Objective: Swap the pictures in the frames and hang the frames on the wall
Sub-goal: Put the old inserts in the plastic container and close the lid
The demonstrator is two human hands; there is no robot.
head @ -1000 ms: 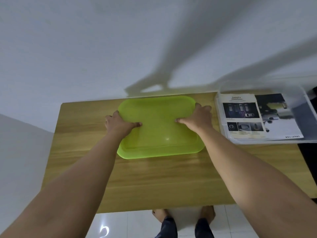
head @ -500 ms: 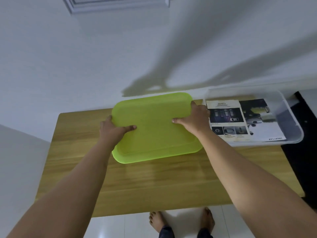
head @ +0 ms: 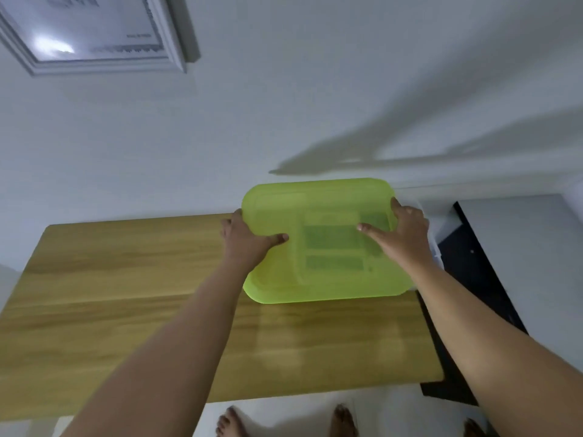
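A translucent lime-green lid (head: 321,279) is held over the clear plastic box (head: 433,244) at the table's back right, covering it almost fully. The printed pictures inside show faintly as dark rectangles through the lid. My left hand (head: 244,244) grips the lid's left edge, thumb on top. My right hand (head: 400,231) grips its right edge, thumb on top too. A white picture frame (head: 94,36) hangs on the wall at the upper left, its print blurred by glare.
The wooden table (head: 126,294) stands against the white wall. A dark piece of furniture (head: 479,279) sits right of the table. My bare feet (head: 284,421) show on the white tiled floor below the table's front edge.
Both hands carried the green lid from the table's middle to the right, over the clear box with the prints. My view tilted up, so the hanging frame came into sight.
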